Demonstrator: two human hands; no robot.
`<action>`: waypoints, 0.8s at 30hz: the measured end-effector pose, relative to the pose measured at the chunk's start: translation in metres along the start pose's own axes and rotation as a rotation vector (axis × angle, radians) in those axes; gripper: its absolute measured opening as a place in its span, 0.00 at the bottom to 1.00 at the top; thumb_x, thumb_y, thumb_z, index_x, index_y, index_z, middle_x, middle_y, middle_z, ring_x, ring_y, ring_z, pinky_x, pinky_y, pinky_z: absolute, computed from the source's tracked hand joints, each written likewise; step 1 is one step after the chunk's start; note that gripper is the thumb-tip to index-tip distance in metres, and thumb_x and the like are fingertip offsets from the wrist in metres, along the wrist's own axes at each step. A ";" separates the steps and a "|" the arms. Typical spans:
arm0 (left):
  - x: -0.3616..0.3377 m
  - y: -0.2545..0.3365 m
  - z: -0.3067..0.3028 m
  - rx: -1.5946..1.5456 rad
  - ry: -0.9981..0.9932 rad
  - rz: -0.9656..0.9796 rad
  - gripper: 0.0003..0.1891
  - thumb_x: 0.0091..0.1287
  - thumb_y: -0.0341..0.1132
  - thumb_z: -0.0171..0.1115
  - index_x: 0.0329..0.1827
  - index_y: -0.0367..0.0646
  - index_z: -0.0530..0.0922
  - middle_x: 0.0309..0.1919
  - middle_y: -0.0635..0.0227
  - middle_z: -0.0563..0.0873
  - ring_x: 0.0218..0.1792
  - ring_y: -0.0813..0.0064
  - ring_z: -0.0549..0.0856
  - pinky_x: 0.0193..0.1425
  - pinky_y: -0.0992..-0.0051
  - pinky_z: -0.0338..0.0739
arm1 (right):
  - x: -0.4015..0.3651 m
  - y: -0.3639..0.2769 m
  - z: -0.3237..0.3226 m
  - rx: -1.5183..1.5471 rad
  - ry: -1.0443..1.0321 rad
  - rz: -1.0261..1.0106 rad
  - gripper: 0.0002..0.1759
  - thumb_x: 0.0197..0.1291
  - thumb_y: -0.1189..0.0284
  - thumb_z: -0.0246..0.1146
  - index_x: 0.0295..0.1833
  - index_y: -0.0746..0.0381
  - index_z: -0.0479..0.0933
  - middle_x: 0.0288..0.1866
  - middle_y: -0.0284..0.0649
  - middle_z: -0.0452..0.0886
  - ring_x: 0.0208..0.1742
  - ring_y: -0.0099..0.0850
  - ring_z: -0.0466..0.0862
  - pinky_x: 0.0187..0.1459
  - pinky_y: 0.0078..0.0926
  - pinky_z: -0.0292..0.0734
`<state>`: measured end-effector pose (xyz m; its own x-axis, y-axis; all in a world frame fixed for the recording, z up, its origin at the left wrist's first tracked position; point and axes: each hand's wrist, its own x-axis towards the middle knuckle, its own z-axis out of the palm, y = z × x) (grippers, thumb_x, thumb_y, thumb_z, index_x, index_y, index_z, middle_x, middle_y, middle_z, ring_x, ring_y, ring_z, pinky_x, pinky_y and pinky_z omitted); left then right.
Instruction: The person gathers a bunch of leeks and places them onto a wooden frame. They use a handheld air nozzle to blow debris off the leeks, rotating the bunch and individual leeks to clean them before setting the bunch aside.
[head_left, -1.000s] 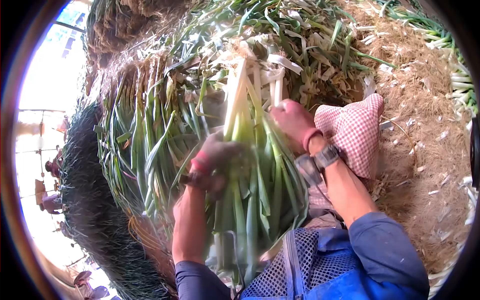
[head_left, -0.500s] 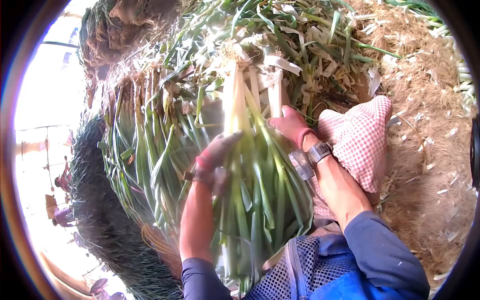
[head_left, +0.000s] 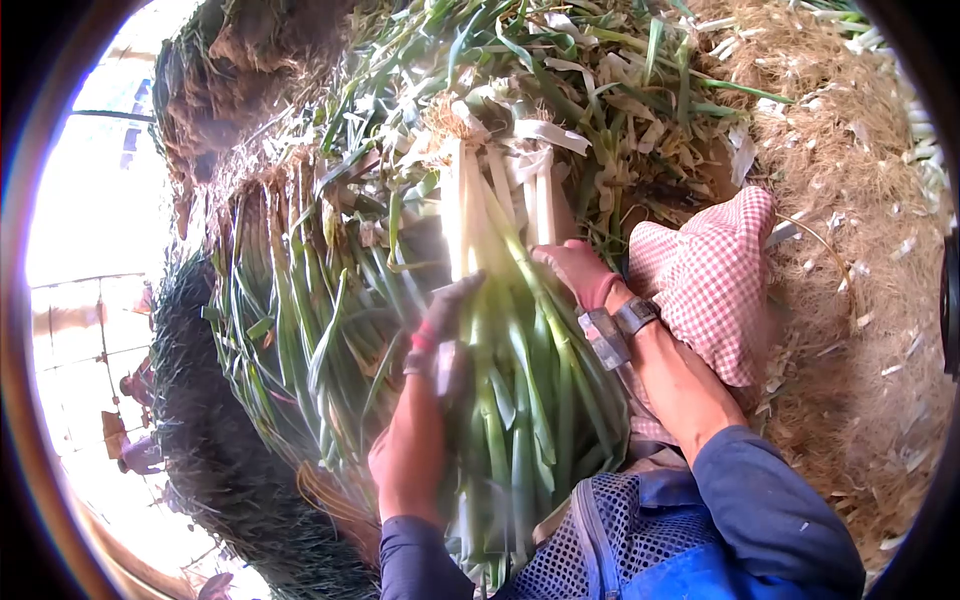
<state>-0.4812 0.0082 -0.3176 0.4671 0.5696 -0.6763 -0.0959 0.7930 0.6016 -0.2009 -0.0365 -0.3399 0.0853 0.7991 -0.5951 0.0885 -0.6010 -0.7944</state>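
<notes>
A bunch of large green onions (head_left: 510, 330) lies across my lap, white stems and roots pointing away and green leaves toward me. My left hand (head_left: 450, 305), in a dark glove with a red cuff, grips the bunch's left side where white turns green. My right hand (head_left: 577, 270), in a reddish glove, is closed around the stems on the right side. Both hands' fingertips are partly hidden by the stems and leaves. Each wrist carries a strapped dark device; the right wrist device (head_left: 605, 335) is the clearer one.
More green onions (head_left: 290, 290) are stacked at the left, beside a dark green pile (head_left: 210, 430). Leaf trimmings (head_left: 620, 130) lie ahead. Checked cloth (head_left: 710, 280) rests by my right forearm. Root scraps (head_left: 850, 300) cover the right. People appear at far left.
My left hand and forearm have shifted slightly right along the bunch's edge. My right hand stays on the stems, a little lower in view. The bunch lies nearly the same.
</notes>
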 end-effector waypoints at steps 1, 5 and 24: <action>-0.003 -0.002 0.005 0.055 0.041 0.050 0.23 0.78 0.44 0.69 0.68 0.36 0.83 0.56 0.59 0.92 0.52 0.65 0.92 0.59 0.62 0.89 | 0.001 0.008 0.003 0.116 -0.062 -0.152 0.33 0.71 0.49 0.67 0.53 0.75 0.85 0.45 0.53 0.91 0.48 0.37 0.89 0.56 0.39 0.80; -0.025 0.005 0.021 0.152 0.012 0.079 0.21 0.78 0.42 0.69 0.66 0.36 0.84 0.58 0.62 0.91 0.55 0.68 0.91 0.63 0.64 0.88 | -0.003 0.005 0.001 0.367 -0.262 -0.266 0.23 0.80 0.55 0.60 0.59 0.64 0.85 0.51 0.43 0.90 0.53 0.30 0.85 0.61 0.33 0.76; -0.026 0.000 0.007 0.129 -0.017 0.086 0.16 0.76 0.36 0.67 0.60 0.35 0.87 0.54 0.63 0.92 0.55 0.68 0.90 0.68 0.64 0.84 | 0.018 0.042 0.017 0.343 -0.297 -0.218 0.23 0.83 0.61 0.56 0.71 0.65 0.80 0.60 0.42 0.89 0.60 0.33 0.86 0.65 0.32 0.77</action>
<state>-0.4874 -0.0077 -0.2973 0.4765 0.6300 -0.6132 -0.0229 0.7061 0.7077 -0.2120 -0.0475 -0.3863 -0.1893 0.9054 -0.3800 -0.2625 -0.4196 -0.8689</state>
